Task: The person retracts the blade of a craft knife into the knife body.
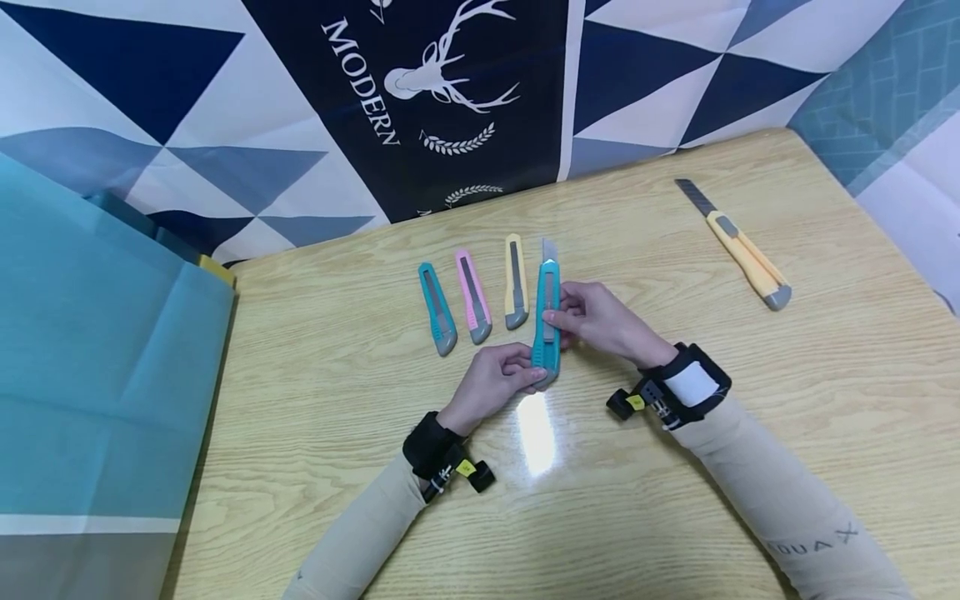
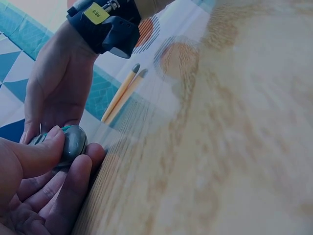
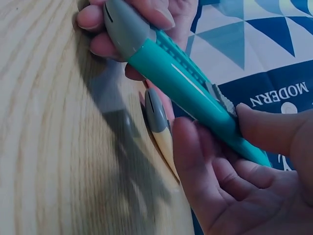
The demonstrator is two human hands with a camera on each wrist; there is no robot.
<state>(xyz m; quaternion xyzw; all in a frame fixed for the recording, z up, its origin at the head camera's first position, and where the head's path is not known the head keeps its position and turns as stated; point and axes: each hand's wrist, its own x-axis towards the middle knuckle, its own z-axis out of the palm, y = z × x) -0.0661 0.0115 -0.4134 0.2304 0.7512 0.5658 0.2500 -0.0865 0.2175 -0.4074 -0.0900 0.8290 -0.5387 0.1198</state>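
Both hands hold a large teal utility knife (image 1: 552, 357) above the wooden table, its blade (image 1: 550, 249) out at the far end. My left hand (image 1: 495, 379) pinches the knife's grey end cap (image 2: 74, 144) between thumb and fingers. Around the body, my right hand (image 1: 596, 317) curls its fingers, with the thumb at the grey slider (image 3: 222, 100). Left of it lie a small yellow utility knife (image 1: 510, 283), a pink one (image 1: 469, 292) and a small teal one (image 1: 431, 300), side by side.
A large yellow utility knife (image 1: 759, 265) with its blade out lies at the table's right. Behind the wooden table (image 1: 315, 400) hangs a patterned cloth (image 1: 300, 92) with a deer print. Teal fabric (image 1: 97, 350) borders the left side.
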